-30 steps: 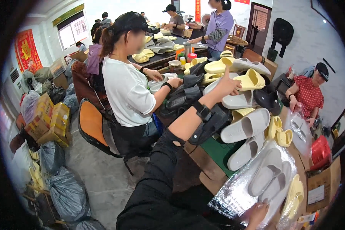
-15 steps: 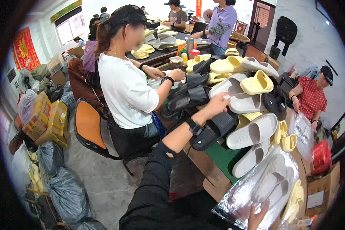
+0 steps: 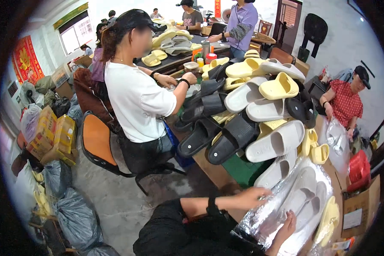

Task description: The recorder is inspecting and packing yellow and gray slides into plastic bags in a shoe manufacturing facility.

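Bare of any visible object, my left hand hovers at the left edge of a clear plastic bag, fingers stretched to the right and slightly blurred. My right hand is open, its fingertips against the pair of grey slippers lying on or under the shiny plastic; which of the two I cannot tell. Just beyond the hands rises a pile of slippers, with a grey slipper, a black slipper and a yellow slipper among them. A yellow slipper lies right of the bag.
A co-worker in a white shirt handles something at the table's left side. Another in a red shirt holds clear plastic at the right. An orange chair, grey sacks and cartons stand left. An open carton is at the right.
My left hand has come back from the slipper pile to the plastic bag. My right hand has stayed by the grey pair, its fingers now closer together. The view has shifted slightly.
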### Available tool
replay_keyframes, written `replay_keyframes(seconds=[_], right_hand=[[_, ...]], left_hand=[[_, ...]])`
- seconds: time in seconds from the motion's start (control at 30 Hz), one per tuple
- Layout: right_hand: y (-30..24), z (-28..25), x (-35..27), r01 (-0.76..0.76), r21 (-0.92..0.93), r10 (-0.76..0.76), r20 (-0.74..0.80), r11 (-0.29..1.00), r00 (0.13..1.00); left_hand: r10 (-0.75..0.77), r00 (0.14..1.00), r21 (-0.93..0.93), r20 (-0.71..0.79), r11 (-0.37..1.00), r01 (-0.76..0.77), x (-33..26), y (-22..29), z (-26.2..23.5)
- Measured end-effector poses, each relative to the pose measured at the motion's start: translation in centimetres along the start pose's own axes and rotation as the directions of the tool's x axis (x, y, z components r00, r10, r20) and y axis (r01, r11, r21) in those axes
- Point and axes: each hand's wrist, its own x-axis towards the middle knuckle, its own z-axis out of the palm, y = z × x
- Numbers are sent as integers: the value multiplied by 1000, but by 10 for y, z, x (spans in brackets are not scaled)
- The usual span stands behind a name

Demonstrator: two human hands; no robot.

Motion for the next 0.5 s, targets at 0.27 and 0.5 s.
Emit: replay_keyframes(seconds=[0.27,0.5], right_hand=[[-15,-17,5,-191,381,218,-28,905,976],[-53,-22,5,-60,542,151,-124,838,981]], left_hand=[[-267,964,-177,7,948,264,-23,-5,-15],[-322,895,-186,307,902,389,-29,13,29]])
